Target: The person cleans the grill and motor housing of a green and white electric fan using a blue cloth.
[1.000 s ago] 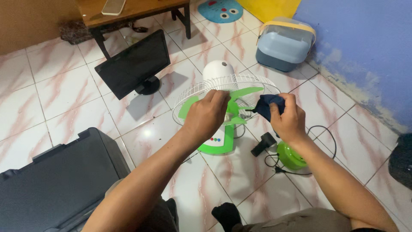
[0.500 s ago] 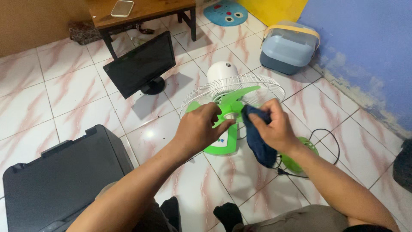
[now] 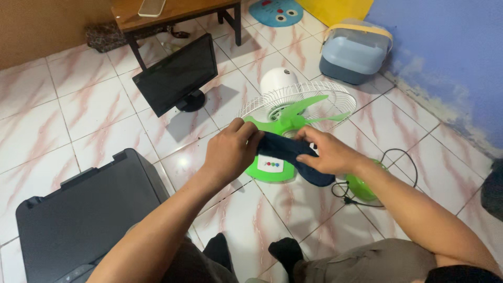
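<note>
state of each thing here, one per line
dark blue cloth: stretched between both hands
left hand: gripping the cloth
right hand: gripping the cloth
green fan: lying on floor, front grille off, blades bare
monitor: upright, screen dark
black printer: lid closed

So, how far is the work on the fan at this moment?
Already off: the fan lies on the floor with its green blades uncovered and only the rear grille around them. In hand: the left hand and right hand hold a dark blue cloth between them. Left: the cloth has not touched the blades yet.
</note>
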